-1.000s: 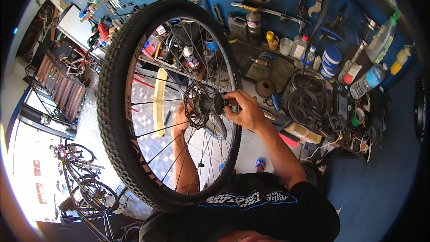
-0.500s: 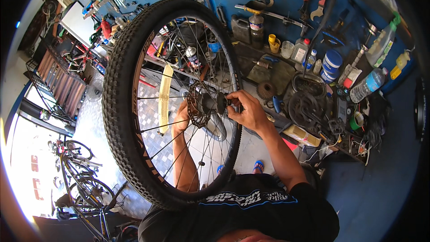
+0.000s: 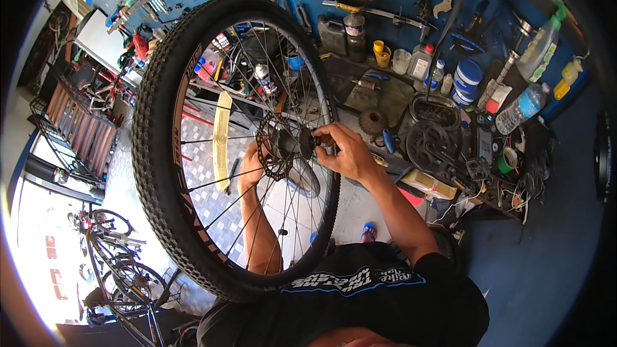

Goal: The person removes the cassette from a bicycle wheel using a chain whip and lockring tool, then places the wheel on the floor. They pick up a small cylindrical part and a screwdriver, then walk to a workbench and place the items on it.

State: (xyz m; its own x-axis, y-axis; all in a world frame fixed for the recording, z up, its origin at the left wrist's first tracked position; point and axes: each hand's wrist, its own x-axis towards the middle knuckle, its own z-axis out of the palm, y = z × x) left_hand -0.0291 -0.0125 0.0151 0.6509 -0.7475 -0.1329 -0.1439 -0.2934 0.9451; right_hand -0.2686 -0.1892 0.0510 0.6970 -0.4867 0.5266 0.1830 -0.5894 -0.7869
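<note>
An upright bicycle wheel with a knobbly black tyre (image 3: pixel 153 152) fills the centre, raised in front of my body. Its black hub (image 3: pixel 288 144) carries a perforated disc rotor (image 3: pixel 274 168). My right hand (image 3: pixel 340 154) is closed at the hub's right end, thumb and index finger pinching at the axle end; any small part between them is too small to tell. My left hand (image 3: pixel 253 166) is closed at the hub's other side, partly behind rotor and spokes, so what its fingertips grip is hidden.
A cluttered bench (image 3: pixel 363 103) along the blue tool wall (image 3: pixel 398 19) holds bottles, tubs, a cassette (image 3: pixel 373 122) and a crankset (image 3: pixel 421 144). A pale yellow strip (image 3: pixel 222 141) shows behind the spokes. Bicycles (image 3: pixel 128 276) stand at lower left; my sandalled foot (image 3: pixel 369 231) is below.
The whole view has shifted slightly. The wheel and both hands hold almost the same position, with only slight movement of my right fingers at the hub.
</note>
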